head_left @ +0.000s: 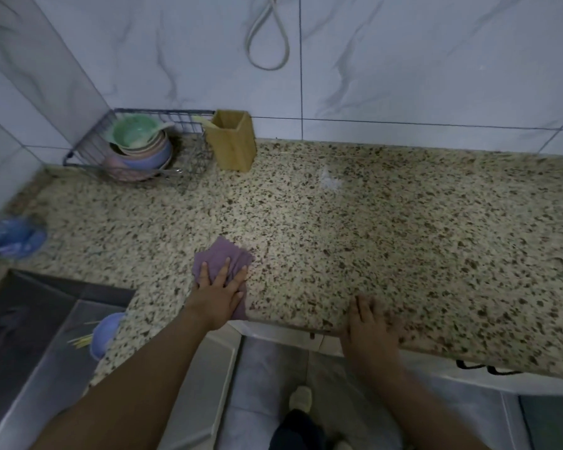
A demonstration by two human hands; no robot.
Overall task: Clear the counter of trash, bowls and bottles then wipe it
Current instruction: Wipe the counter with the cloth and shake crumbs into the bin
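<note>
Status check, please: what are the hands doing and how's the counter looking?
Left hand flat on purple cloth, wiping. Right hand resting open on counter edge. White smear ahead, unwiped.

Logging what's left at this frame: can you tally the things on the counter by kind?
Purple cloth: 1
Wire dish rack holding stacked bowls: 1
Wooden utensil holder: 1
Blue plastic bag: 1
White smear: 1
Total: 5

open counter rightward, wire rack and wooden holder crowding back-left corner
</note>
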